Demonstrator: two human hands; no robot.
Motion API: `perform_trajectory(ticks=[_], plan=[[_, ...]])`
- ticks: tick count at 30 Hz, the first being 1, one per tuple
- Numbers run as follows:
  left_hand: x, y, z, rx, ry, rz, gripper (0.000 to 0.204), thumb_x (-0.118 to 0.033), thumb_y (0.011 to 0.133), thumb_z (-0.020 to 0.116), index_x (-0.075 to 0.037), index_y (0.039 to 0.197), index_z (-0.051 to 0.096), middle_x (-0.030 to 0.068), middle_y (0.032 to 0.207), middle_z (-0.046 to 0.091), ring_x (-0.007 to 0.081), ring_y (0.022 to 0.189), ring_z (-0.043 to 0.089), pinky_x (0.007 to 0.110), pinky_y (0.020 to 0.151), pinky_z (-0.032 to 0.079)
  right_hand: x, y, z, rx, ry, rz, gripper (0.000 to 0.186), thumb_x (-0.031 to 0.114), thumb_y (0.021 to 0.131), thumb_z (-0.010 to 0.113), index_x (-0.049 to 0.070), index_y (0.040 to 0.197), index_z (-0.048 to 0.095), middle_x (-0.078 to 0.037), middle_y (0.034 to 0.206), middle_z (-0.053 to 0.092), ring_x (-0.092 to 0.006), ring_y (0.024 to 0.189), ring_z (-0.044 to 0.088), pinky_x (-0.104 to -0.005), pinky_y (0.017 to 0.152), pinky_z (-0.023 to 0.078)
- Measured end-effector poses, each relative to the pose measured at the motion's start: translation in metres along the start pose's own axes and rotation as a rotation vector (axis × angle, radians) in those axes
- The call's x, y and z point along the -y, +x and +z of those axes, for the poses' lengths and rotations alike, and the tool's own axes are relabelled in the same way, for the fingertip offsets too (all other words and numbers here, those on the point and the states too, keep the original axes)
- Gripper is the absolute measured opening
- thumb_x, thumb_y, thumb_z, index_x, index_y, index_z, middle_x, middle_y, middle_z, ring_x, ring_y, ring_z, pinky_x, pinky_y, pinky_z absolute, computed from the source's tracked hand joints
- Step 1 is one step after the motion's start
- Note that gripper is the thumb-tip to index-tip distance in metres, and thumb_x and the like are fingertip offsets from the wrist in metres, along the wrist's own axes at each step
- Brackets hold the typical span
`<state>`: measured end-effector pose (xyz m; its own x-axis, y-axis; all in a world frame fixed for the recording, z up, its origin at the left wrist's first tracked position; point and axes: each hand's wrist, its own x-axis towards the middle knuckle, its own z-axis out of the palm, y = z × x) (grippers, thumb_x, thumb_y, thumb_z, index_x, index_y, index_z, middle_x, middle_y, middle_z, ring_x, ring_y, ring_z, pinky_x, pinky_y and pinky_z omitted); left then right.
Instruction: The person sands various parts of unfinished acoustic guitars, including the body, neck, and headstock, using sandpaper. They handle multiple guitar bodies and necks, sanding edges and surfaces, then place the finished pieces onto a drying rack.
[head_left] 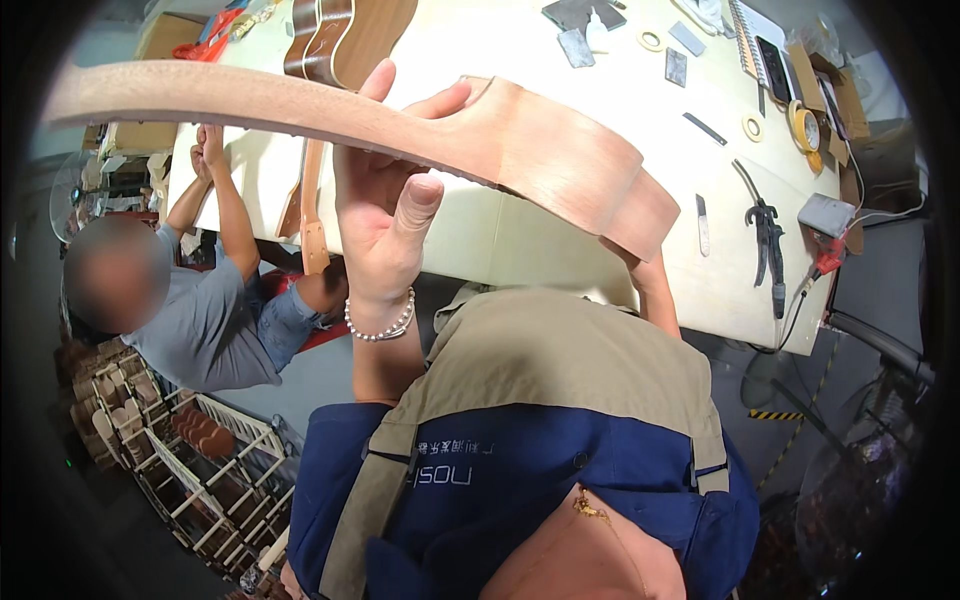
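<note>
An unfinished, pale wooden ukulele is raised above the table, its long neck reaching to the left rim and its body side toward me. My left hand, with a bead bracelet at the wrist, is behind the neck near the body. Its fingers stretch past the neck's upper edge and the thumb shows below the lower edge, so the neck lies loosely between them. Small fret ends line that lower edge. At the body's far right end, my right forearm reaches up beneath the ukulele; the body hides the right hand's fingers.
On the pale table lie a black air blow gun, a small blade-like tool, tape rolls and grey blocks. A darker instrument lies behind. At left, another person sits near a wooden rack.
</note>
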<state>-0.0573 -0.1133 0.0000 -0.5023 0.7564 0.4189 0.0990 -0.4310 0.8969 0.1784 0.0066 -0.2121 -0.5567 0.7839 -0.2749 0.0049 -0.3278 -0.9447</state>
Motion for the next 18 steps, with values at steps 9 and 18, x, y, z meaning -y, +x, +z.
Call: perform_trajectory(ticks=[9,18], plan=[[-0.009,-0.003,0.021,0.012,0.116,-0.018,0.055,-0.015,0.085,0.062,0.003,0.128,0.033,0.017,0.113,0.058,0.0166,0.098,0.057,0.027,0.086,0.044,-0.007,-0.001,-0.002,0.191,-0.041,0.068,0.055,0.014,0.066,0.077,0.005,0.114,0.053,-0.004,0.108,0.055,-0.0147,0.097,0.051,-0.0312,0.083,0.043],[-0.016,0.003,0.042,0.138,0.268,0.016,0.04,-0.008,0.089,0.054,0.006,0.121,0.035,0.0249,0.111,0.057,0.0208,0.099,0.057,0.028,0.087,0.044,-0.005,-0.009,0.011,0.213,0.003,0.139,0.064,0.02,0.062,0.08,0.008,0.118,0.052,-0.003,0.107,0.054,-0.0153,0.099,0.047,-0.0322,0.084,0.041]])
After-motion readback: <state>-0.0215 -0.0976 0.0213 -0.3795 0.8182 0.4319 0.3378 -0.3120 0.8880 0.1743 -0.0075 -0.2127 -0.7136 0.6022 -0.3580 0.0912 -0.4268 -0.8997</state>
